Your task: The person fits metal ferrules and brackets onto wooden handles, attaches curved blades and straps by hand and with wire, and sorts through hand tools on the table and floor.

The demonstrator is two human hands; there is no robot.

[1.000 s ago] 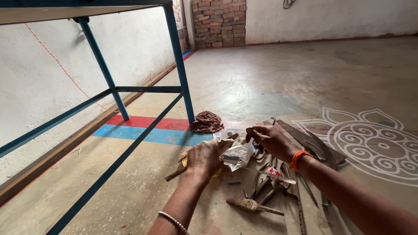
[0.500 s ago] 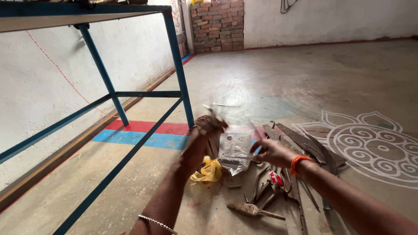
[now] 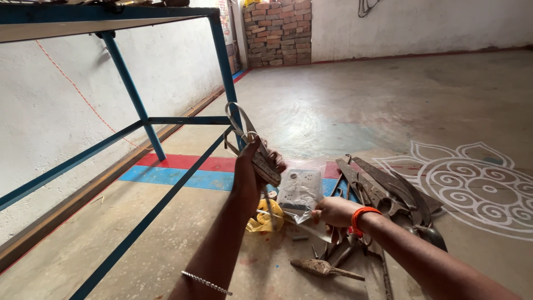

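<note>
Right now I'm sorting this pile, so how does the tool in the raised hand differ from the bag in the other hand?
The scissors are rusty metal with looped handles; the plastic bag is clear and soft, with small parts inside. The left hand lifts the scissors up off the floor; the right hand holds the bag low, just above the tool pile. The scissors are long and narrow; the bag is flat and broad. Each is gripped in one hand.

Bare room, concrete floor, daylight

A blue metal table frame (image 3: 166, 119) stands by a whitewashed wall (image 3: 66, 100); red and blue floor stripes (image 3: 183, 169), a white chalk floor pattern (image 3: 477, 183), a brick stack (image 3: 280, 33) behind.
</note>
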